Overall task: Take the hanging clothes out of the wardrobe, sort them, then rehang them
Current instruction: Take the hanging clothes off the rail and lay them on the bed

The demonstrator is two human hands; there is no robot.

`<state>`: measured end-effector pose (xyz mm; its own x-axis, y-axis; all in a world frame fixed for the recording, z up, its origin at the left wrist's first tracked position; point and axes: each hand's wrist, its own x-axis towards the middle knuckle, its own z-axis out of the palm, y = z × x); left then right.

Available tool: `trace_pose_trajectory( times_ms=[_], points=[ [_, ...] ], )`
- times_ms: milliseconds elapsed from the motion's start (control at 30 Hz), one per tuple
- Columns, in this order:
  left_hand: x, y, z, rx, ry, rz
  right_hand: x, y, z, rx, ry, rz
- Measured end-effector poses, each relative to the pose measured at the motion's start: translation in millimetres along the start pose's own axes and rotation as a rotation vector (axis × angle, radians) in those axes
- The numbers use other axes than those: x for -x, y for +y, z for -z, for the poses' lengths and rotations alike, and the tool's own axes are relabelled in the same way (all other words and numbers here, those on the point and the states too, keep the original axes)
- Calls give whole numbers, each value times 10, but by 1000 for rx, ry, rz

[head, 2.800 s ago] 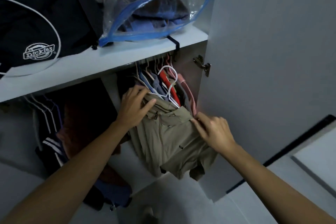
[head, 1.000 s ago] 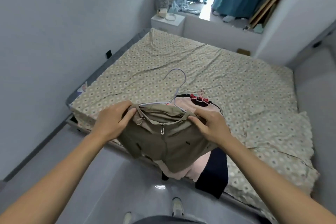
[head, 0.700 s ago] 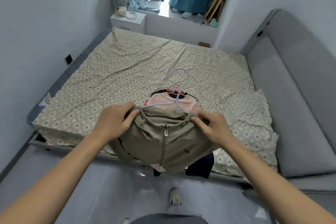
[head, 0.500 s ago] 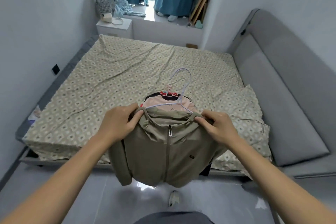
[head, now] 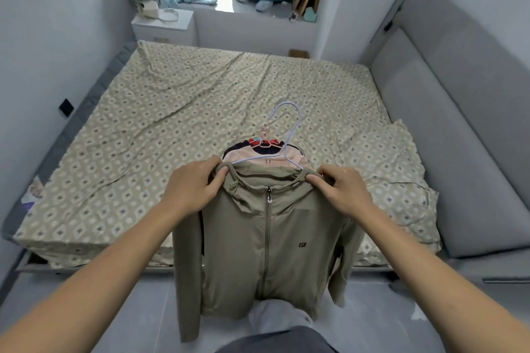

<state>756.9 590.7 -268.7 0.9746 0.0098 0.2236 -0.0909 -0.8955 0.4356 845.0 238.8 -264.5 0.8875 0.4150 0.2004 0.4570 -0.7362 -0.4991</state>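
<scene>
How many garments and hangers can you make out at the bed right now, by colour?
Olive zip jacket, gripped by left hand and right hand: 1
Pink garment: 1
Dark garment: 1
Red garment: 1
White hanger: 1
Pink hanger: 1
Total: 4 garments, 2 hangers; more may be hidden.

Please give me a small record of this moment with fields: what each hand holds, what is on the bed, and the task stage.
left hand: grips the left shoulder of the khaki zip jacket
right hand: grips the jacket's right shoulder
hanger: white, inside the jacket
bed: patterned sheet, a pile of clothes on hangers behind the jacket
stage: jacket out of the wardrobe, not yet laid down
</scene>
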Motion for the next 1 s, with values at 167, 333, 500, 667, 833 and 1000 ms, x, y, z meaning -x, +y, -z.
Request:
trace_pose_trajectory(
  times_ms=[167, 333, 500, 667, 833, 1000],
  points=[
    [-673, -283, -584, -32, -88, 64, -666, 625, -380, -14, -68, -9],
    [-1491, -559, -1288, -39, -202, 116, -1444, 1381, -824, -15, -182, -71],
    [-2279, -970, -2036, -53, -301, 163, -2182, 2071, -1318, 10, -302, -138],
    [-2826, -1259, -2668, -111, -348, 224, -2715, 2579, -1863, 138, -365, -228],
    [-3008, -1208, -2804, -195, -371, 384, -2884, 2635, -2110, 309, -337, -291],
    [-2730, -1019, -2456, -200, -339, 407, -2842, 2280, -1958, 239, -304, -214]
  ],
)
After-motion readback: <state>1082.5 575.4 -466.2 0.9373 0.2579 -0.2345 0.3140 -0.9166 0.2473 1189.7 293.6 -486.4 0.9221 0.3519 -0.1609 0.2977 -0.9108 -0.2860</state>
